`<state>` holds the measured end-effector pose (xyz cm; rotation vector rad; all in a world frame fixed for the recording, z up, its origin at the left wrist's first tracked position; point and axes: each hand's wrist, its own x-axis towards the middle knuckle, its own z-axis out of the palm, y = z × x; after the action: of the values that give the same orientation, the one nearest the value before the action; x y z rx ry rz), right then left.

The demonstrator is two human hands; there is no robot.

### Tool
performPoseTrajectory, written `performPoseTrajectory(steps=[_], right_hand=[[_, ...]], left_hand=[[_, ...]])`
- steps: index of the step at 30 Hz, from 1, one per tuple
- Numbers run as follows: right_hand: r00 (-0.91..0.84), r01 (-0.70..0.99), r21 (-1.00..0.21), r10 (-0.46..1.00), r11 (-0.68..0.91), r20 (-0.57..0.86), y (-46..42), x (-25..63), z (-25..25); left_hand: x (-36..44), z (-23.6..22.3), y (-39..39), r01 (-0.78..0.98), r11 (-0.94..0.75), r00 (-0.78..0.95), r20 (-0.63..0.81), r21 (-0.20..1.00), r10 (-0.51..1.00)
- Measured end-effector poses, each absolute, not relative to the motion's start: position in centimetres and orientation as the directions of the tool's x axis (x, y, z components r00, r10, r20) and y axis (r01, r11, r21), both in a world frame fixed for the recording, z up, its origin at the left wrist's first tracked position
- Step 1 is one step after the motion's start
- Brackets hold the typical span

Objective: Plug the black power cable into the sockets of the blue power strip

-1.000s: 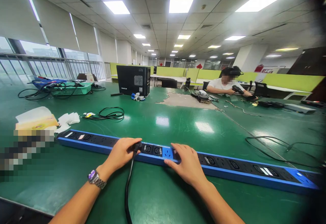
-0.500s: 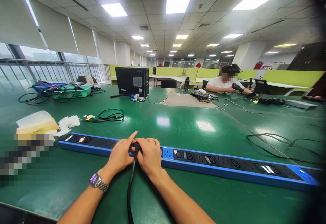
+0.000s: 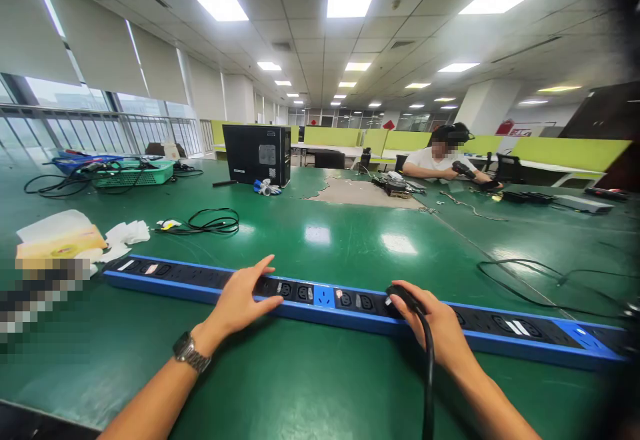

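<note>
A long blue and black power strip (image 3: 323, 297) lies across the green table, with rows of sockets along its top. My left hand (image 3: 243, 298) rests on its left half, thumb and fingers spread, holding nothing. Further right, my right hand (image 3: 435, 320) grips a black power plug (image 3: 400, 298) between thumb and fingers, just over the strip's sockets. Whether the plug touches the strip I cannot tell. Its thick black cable (image 3: 429, 387) runs down toward the front edge of the view. A metal-band watch (image 3: 190, 352) is on my left wrist.
Behind the strip lies a coiled black cable (image 3: 215, 221). A black computer case (image 3: 257, 155) stands further back, a green basket (image 3: 135, 173) of cables to its left. Crumpled paper (image 3: 125, 235) sits at left. Another person (image 3: 435, 160) works at the far right.
My right hand has moved right along the strip, carrying the plug and cable away from my left hand. My left hand stays near its place, its thumb now spread over the sockets.
</note>
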<state>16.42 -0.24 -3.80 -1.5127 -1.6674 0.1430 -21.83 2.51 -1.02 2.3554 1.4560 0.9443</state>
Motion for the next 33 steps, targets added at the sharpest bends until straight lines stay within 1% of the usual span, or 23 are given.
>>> performPoseTrajectory(steps=[7, 10, 15, 17, 20, 22, 26, 28, 30, 33], right_hand=[[-0.039, 0.753, -0.54, 0.845, 0.376, 0.533, -1.5, 15.2, -2.5], [-0.035, 0.756, -0.537, 0.841, 0.376, 0.539, -1.6, 14.8, -2.4], [-0.024, 0.764, -0.532, 0.84, 0.365, 0.542, -1.3, 15.3, -3.3], [-0.009, 0.783, -0.514, 0.833, 0.35, 0.553, -1.3, 15.5, -3.7], [-0.06, 0.824, -0.445, 0.834, 0.352, 0.548, -1.5, 15.6, -4.1], [-0.097, 0.864, -0.374, 0.841, 0.336, 0.532, -1.7, 15.6, -4.2], [-0.101, 0.948, -0.208, 0.849, 0.24, 0.519, -2.1, 15.4, -4.4], [-0.104, 0.966, -0.153, 0.855, 0.208, 0.509, -2.1, 15.2, -4.5], [-0.1, 0.974, -0.132, 0.866, 0.187, 0.489, -2.0, 15.0, -4.4], [-0.078, 0.98, -0.128, 0.886, 0.153, 0.458, -2.1, 14.8, -4.2]], left_hand=[[-13.4, -0.5, 1.4, 0.521, -0.69, 0.517, 0.458, 0.502, 0.723], [-9.7, -0.2, 1.2, 0.465, -0.732, 0.552, 0.484, 0.497, 0.679], [-5.4, -0.1, 1.2, 0.422, -0.77, 0.595, 0.495, 0.479, 0.634], [-4.5, -0.3, 1.2, 0.414, -0.768, 0.587, 0.501, 0.489, 0.636], [-3.8, -0.5, 1.2, 0.433, -0.747, 0.558, 0.501, 0.504, 0.661], [-3.5, -0.6, 1.2, 0.446, -0.748, 0.56, 0.498, 0.492, 0.662], [-2.4, -0.5, 1.2, 0.473, -0.769, 0.592, 0.491, 0.429, 0.639], [-1.6, -0.6, 1.2, 0.515, -0.755, 0.586, 0.477, 0.405, 0.655], [-1.0, -0.6, 1.2, 0.529, -0.742, 0.556, 0.493, 0.412, 0.67], [-1.3, -0.4, 1.1, 0.466, -0.736, 0.436, 0.597, 0.491, 0.674]])
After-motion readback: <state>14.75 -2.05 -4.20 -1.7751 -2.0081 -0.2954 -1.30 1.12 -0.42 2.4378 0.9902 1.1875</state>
